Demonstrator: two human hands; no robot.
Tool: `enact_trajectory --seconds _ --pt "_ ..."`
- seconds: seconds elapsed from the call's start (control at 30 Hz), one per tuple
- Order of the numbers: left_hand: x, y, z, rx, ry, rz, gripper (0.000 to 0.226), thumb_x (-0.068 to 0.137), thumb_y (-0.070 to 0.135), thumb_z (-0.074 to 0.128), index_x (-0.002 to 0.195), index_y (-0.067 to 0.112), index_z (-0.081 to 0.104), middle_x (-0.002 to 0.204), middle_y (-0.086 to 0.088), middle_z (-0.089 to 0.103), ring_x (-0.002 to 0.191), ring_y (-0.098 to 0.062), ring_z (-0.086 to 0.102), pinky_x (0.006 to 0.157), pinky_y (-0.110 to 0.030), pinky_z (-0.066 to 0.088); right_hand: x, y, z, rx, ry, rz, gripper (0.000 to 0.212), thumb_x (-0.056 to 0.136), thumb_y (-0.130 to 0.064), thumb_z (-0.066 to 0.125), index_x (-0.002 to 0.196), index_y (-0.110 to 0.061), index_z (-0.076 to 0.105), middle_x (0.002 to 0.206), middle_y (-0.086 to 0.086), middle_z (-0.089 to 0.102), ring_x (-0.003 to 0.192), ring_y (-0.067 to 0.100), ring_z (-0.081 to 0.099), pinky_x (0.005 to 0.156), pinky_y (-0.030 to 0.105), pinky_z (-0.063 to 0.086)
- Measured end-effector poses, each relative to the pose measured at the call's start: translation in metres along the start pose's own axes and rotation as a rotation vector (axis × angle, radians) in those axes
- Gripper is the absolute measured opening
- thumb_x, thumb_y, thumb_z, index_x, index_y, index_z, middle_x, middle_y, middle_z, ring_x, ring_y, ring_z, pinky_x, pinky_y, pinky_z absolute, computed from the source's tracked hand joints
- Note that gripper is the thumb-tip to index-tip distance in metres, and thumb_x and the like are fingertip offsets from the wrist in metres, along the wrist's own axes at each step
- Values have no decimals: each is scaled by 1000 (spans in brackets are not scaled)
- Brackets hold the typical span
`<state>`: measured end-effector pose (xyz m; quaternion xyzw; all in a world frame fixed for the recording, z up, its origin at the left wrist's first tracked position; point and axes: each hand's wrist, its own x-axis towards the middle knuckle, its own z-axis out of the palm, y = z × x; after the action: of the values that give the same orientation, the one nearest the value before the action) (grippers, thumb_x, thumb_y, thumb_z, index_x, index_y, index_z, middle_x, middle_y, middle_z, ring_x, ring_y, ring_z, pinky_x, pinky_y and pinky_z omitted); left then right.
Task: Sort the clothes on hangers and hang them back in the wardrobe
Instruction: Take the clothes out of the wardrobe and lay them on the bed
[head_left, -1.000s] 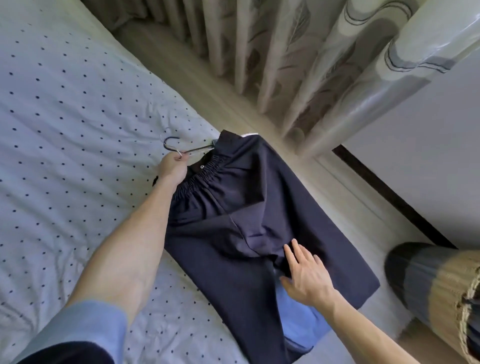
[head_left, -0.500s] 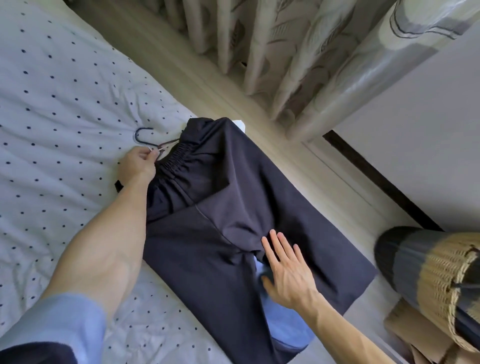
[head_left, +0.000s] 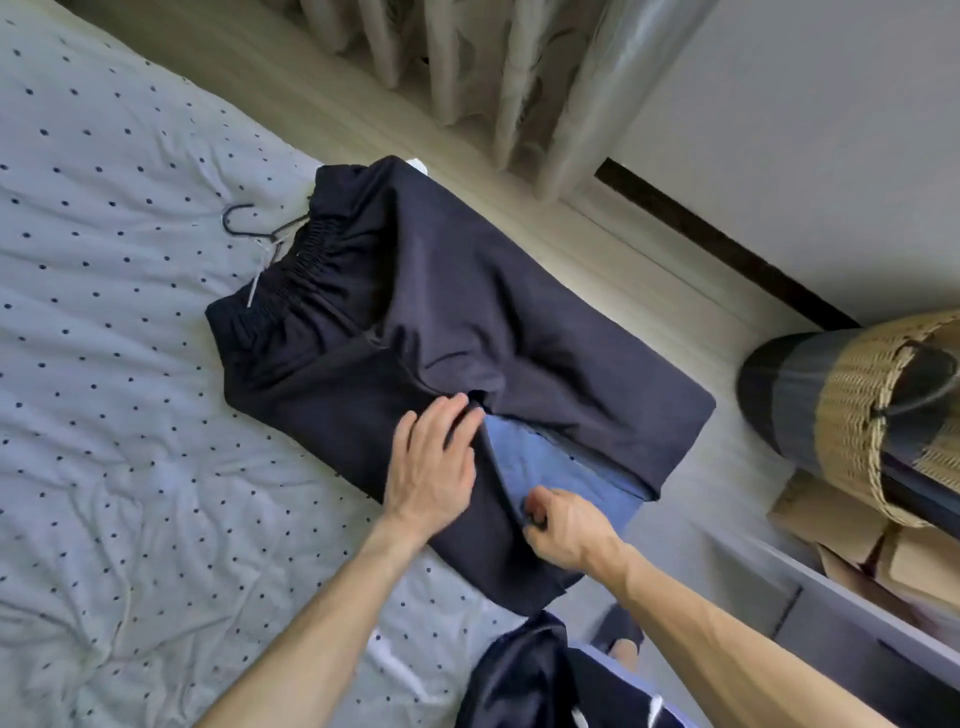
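Dark navy trousers (head_left: 467, 322) lie folded over a hanger at the bed's right edge. The hanger's metal hook (head_left: 244, 223) sticks out beside the elastic waistband. A blue garment (head_left: 561, 467) shows under the trousers, between the two legs. My left hand (head_left: 434, 467) lies flat on the near trouser leg with its fingers straight. My right hand (head_left: 558, 525) pinches the inner edge of that leg beside the blue garment.
The bed (head_left: 130, 415) has a light dotted cover. Striped curtains (head_left: 483, 67) hang at the back. A woven basket (head_left: 872, 415) with dark cloth stands at the right, above cardboard boxes (head_left: 841, 540) and a grey ledge.
My left hand let go of the hanger hook and came down onto the near trouser leg. My right hand left the crotch area and took hold of the leg's edge.
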<state>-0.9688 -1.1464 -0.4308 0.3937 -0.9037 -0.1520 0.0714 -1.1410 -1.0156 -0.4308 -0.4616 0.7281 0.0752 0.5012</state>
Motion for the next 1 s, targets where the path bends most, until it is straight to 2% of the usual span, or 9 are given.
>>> enact_trajectory --seconds 0.07,0.13,0.3,0.4,0.47,0.57,0.73,0.9,1.0 --pt "-28 38 14 49 -311 283 69 72 20 76 138 24 57 149 -4 49 139 -23 42 112 -51 35 -11 8 14 110 -61 -8 20 77 -24 61 90 -26 45 86 -8 53 93 21 54 71 31 39" --pt "-34 58 23 147 -546 357 70 75 19 76 141 21 54 150 -4 49 142 -22 41 115 -51 32 -15 11 23 197 -50 5 25 77 -25 64 91 -26 43 86 -8 49 90 15 47 72 29 37" --pt "-7 68 23 437 -733 586 26 92 15 58 117 21 64 119 -3 61 124 -28 51 119 -51 22 -39 21 58 272 -65 84 43 80 -39 69 118 -24 56 106 -3 52 98 17 48 81 32 43" --pt "9 63 10 366 -736 703 15 76 19 77 86 27 68 79 5 65 84 -23 62 100 -42 44 -57 35 77 247 -121 180 49 83 -45 66 125 -23 59 118 1 52 117 24 49 91 35 44" --pt "12 61 1 313 -717 664 23 67 32 87 73 30 64 63 9 60 67 -19 60 86 -36 48 -71 49 77 258 -183 228 42 86 -43 62 119 -19 61 117 5 58 118 28 53 85 33 44" --pt "28 70 -17 212 -666 468 14 82 37 76 82 29 64 75 7 68 79 -21 63 86 -35 38 -91 78 52 297 -213 298 36 82 -44 60 108 -19 63 108 7 68 103 29 63 76 32 48" --pt "65 93 -37 213 -513 104 6 96 31 59 97 29 65 97 4 70 96 -25 61 87 -37 38 -108 120 -15 315 162 399 24 86 -47 56 90 -23 53 106 7 65 97 32 59 72 35 44" --pt "73 125 -55 347 -439 58 22 98 26 52 118 23 58 111 -3 67 101 -29 61 86 -39 40 -131 119 -19 398 591 444 29 91 -25 51 119 -18 50 125 3 51 115 30 49 88 40 45" --pt "52 149 -65 396 -554 75 32 97 31 49 128 25 53 120 -3 63 110 -27 59 92 -39 41 -159 119 13 453 573 475 34 92 -26 51 124 -16 47 130 5 50 120 30 47 93 40 44"
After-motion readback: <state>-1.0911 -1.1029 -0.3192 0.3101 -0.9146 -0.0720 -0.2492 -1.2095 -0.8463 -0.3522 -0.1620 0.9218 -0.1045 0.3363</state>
